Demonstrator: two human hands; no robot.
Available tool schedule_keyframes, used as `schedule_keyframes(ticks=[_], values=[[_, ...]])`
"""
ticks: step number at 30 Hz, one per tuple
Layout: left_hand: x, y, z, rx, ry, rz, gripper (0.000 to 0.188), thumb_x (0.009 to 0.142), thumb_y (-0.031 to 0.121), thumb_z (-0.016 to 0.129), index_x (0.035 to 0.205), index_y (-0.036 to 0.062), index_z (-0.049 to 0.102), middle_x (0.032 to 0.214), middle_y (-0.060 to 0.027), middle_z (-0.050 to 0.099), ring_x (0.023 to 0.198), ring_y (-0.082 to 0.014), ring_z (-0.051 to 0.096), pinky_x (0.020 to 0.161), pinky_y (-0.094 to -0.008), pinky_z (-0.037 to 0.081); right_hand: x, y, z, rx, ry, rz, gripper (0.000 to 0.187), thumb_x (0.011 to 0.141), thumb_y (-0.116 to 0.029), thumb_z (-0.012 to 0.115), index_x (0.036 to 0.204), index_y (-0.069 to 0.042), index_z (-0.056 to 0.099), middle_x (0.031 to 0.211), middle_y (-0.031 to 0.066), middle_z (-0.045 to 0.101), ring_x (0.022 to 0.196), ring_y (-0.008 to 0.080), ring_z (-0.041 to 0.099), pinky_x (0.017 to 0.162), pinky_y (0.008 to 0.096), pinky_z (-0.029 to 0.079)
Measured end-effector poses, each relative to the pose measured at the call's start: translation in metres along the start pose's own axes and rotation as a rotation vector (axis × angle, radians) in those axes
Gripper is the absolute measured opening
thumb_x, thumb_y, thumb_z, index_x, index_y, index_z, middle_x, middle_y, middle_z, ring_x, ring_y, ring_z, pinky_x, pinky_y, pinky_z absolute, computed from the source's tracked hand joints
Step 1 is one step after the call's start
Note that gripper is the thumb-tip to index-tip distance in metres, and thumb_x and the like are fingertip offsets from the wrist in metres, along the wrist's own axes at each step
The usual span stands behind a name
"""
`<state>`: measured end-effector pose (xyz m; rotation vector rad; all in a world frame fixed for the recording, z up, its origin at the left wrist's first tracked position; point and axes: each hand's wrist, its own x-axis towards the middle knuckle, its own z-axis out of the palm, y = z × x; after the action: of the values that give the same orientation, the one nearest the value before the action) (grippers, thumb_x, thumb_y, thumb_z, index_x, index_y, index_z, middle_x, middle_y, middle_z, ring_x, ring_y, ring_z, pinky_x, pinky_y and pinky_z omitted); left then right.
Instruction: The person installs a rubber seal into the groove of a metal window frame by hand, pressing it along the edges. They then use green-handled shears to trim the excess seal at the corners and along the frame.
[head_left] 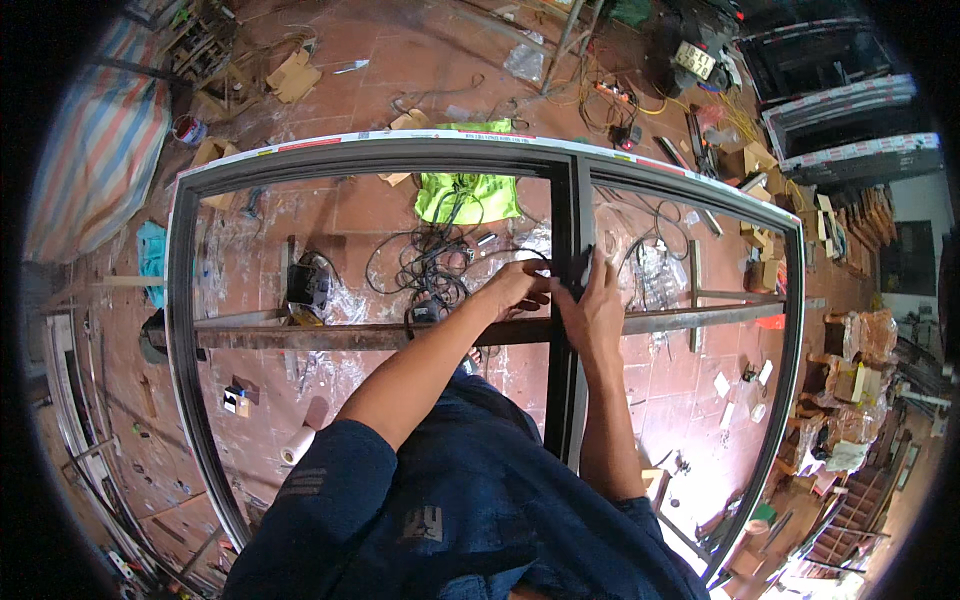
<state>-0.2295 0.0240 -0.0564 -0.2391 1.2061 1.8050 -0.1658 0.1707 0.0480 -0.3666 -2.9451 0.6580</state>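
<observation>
A large dark window frame (360, 155) with a lighter taped outer edge lies in front of me. Its middle bar (562, 400) splits it into a wide left opening and a narrower right one. My left hand (520, 288) is at the left side of this bar, fingers closed in a pinch; what they hold is too small to make out. My right hand (592, 315) straddles the bar, thumb on the left and fingers on the right. Between thumb and fingers shows a dark patch on the bar, its kind unclear.
A rusty metal support bar (300, 337) crosses beneath the frame. Tangled black cables (440, 265) and a bright yellow-green cloth (465, 198) lie on the red tiled floor. Striped sheeting (100, 160) hangs at far left. Wrapped dark frames (860, 130) are stacked at far right, near a parked motorbike (690, 45).
</observation>
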Motion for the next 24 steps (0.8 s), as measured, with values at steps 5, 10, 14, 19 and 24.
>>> schedule_keyframes(ticks=[5, 10, 14, 19, 24], values=[[0.026, -0.015, -0.033, 0.156, 0.184, 0.100, 0.050, 0.089, 0.040, 0.084, 0.124, 0.0101, 0.067, 0.103, -0.0055, 0.074, 0.080, -0.0249, 0.072, 0.065, -0.0385, 0.057, -0.025, -0.006, 0.000, -0.007, -0.165, 0.197, 0.102, 0.085, -0.034, 0.082, 0.167, -0.014, 0.024, 0.134, 0.0248, 0.064, 0.115, 0.0467, 0.067, 0.095, 0.0622, 0.050], [0.043, -0.013, -0.055, 1.094, 0.634, 0.621, 0.057, 0.083, 0.041, 0.087, 0.124, 0.0072, 0.066, 0.125, -0.0166, 0.068, 0.110, -0.0397, 0.066, 0.088, -0.0500, 0.055, -0.025, -0.006, -0.002, -0.003, -0.158, 0.240, 0.102, 0.085, -0.033, 0.083, 0.167, -0.014, 0.025, 0.136, 0.0248, 0.061, 0.115, 0.0456, 0.067, 0.096, 0.0627, 0.048], [0.085, -0.022, -0.083, 1.508, 0.130, 0.497, 0.059, 0.090, 0.052, 0.073, 0.133, 0.0136, 0.060, 0.136, -0.0118, 0.064, 0.125, -0.0395, 0.061, 0.117, -0.0531, 0.037, -0.029, -0.004, -0.002, -0.008, -0.108, 0.244, 0.103, 0.083, -0.033, 0.084, 0.167, -0.016, 0.027, 0.134, 0.0253, 0.062, 0.115, 0.0443, 0.067, 0.096, 0.0609, 0.048], [0.107, -0.046, -0.150, 1.272, -0.016, 0.501, 0.044, 0.086, 0.032, 0.082, 0.120, 0.0094, 0.067, 0.135, -0.0174, 0.066, 0.126, -0.0359, 0.063, 0.107, -0.0459, 0.049, -0.020, -0.019, 0.000, -0.003, -0.143, 0.250, 0.102, 0.080, -0.031, 0.085, 0.166, -0.018, 0.031, 0.129, 0.0217, 0.067, 0.114, 0.0420, 0.068, 0.094, 0.0569, 0.049], [0.071, 0.003, -0.051, 1.305, -0.063, 0.834, 0.048, 0.081, 0.028, 0.087, 0.119, 0.0058, 0.071, 0.124, -0.0186, 0.072, 0.118, -0.0375, 0.068, 0.100, -0.0460, 0.053, -0.035, 0.001, 0.000, 0.008, -0.079, 0.284, 0.101, 0.080, -0.031, 0.085, 0.165, -0.018, 0.031, 0.128, 0.0199, 0.067, 0.114, 0.0412, 0.067, 0.094, 0.0537, 0.049]])
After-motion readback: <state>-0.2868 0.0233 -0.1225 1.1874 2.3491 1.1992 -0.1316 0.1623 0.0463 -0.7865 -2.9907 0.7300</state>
